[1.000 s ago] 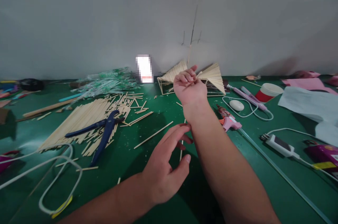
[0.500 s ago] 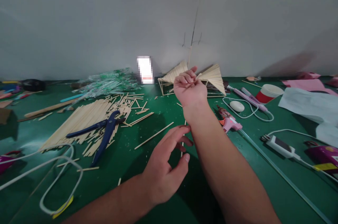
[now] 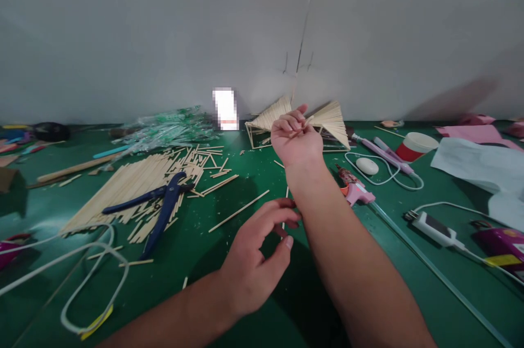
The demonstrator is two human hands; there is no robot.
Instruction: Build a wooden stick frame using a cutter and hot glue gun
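Right hand (image 3: 297, 137) overlaps stick model (image 3: 333, 118) — yellow tag (image 3: 100, 322) illegible.

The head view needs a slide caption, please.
Right hand before a stick model, left hand near right forearm, blue tool on sticks.

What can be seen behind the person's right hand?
Part of a stick model shows on either side of the right hand. The hand covers the model's middle, so how the two sides join cannot be seen.
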